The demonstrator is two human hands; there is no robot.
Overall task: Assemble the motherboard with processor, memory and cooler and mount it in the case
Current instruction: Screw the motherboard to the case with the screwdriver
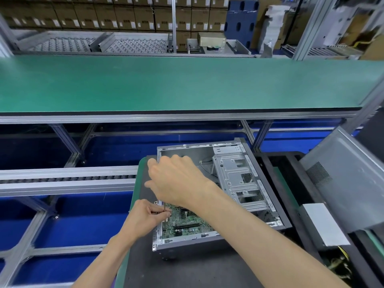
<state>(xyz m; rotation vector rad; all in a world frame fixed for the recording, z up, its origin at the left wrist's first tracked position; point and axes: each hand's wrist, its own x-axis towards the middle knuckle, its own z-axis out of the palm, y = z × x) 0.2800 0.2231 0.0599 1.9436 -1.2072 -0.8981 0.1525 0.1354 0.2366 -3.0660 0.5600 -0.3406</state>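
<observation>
One motherboard (185,222), one case (245,183), two hands above.

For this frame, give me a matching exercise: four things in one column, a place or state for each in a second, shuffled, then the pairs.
Things:
1. green printed motherboard
2. left hand
3. perforated grey metal side panel
4. long green-topped bench shelf

Places or states:
A. leaning at the right of the open grey metal case
B. lying inside the case
C. pinching the motherboard's near-left edge
D. raised behind the case

Pairs: 1-B, 2-C, 3-A, 4-D
</observation>
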